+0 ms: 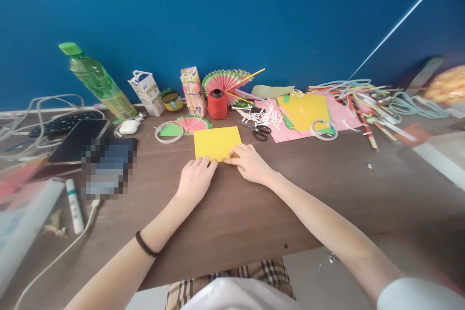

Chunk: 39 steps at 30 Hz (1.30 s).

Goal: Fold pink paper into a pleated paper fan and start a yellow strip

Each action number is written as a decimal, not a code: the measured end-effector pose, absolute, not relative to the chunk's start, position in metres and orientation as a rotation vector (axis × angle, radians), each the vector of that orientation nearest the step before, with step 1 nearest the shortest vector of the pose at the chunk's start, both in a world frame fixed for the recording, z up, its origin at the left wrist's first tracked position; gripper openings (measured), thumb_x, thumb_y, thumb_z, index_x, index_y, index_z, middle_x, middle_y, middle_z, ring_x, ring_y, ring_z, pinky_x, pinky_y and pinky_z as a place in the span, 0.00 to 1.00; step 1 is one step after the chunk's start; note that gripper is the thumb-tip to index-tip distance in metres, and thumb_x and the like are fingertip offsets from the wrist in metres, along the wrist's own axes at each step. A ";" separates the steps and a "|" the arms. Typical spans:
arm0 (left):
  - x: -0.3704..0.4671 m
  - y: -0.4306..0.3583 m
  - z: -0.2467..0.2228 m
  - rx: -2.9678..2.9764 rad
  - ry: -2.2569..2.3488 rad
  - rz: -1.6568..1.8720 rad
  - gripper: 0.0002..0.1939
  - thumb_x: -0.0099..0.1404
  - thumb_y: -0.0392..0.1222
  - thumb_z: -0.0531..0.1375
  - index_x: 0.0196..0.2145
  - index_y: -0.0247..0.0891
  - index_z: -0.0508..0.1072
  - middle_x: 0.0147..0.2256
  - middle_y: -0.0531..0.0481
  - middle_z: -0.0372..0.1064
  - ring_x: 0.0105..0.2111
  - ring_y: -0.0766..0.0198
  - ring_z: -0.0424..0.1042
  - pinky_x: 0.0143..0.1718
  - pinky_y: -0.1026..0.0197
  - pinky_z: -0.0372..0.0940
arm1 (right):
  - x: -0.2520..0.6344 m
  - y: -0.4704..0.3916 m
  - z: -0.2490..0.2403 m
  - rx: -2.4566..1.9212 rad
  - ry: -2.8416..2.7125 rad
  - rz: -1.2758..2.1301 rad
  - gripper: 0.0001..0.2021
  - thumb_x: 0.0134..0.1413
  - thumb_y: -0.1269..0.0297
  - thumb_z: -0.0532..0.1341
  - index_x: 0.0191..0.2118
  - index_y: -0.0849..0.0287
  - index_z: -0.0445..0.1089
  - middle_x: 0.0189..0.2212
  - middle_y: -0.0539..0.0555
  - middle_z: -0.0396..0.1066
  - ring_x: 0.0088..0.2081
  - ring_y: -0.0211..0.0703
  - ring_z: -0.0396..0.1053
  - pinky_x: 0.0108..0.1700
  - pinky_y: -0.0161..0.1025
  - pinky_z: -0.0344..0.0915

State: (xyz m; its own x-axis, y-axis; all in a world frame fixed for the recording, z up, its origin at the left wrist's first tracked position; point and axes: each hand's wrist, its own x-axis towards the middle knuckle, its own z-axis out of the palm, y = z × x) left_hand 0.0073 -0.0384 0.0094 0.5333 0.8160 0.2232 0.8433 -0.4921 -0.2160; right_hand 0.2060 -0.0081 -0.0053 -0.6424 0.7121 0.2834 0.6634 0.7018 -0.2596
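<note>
A sheet of yellow paper (217, 142) lies on the brown table in front of me. My left hand (198, 177) is at its near left edge, with the fingers bent and pressed together on the paper. On the near right corner, my right hand (250, 163) grips the edge between thumb and fingers. Just beyond the sheet is a small pleated pink and green paper fan (192, 124). Black-handled scissors (260, 132) rest to its right.
Along the blue wall stand a green bottle (100, 80), cartons (147, 93) and a red thread spool (217, 105). Pink paper (279, 131), tape rolls (324, 130) and paper sticks (368, 116) lie at the right. Phones (111, 164), a cable and a marker (74, 206) are at the left.
</note>
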 end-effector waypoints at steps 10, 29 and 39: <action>0.009 -0.046 0.013 -2.434 -1.496 -0.154 0.17 0.61 0.28 0.48 0.40 0.36 0.74 0.28 0.47 0.70 0.28 0.58 0.69 0.31 0.56 0.57 | 0.219 -0.007 -0.010 -1.160 -2.341 0.069 0.14 0.49 0.74 0.55 0.32 0.56 0.77 0.29 0.55 0.69 0.38 0.45 0.59 0.39 0.42 0.50; -0.004 -0.030 0.007 -2.370 -1.716 -0.375 0.13 0.66 0.36 0.47 0.30 0.38 0.70 0.31 0.44 0.69 0.33 0.56 0.64 0.33 0.57 0.58 | 0.224 0.001 -0.007 -1.254 -2.315 0.291 0.06 0.56 0.64 0.58 0.30 0.59 0.68 0.28 0.52 0.69 0.37 0.43 0.60 0.39 0.39 0.50; -0.013 -0.018 0.003 -2.477 -2.004 -0.658 0.06 0.63 0.37 0.51 0.28 0.39 0.65 0.29 0.47 0.66 0.32 0.57 0.62 0.38 0.57 0.59 | 0.221 0.001 -0.005 -1.394 -2.257 0.388 0.09 0.54 0.65 0.59 0.25 0.59 0.63 0.22 0.50 0.63 0.32 0.42 0.57 0.37 0.39 0.50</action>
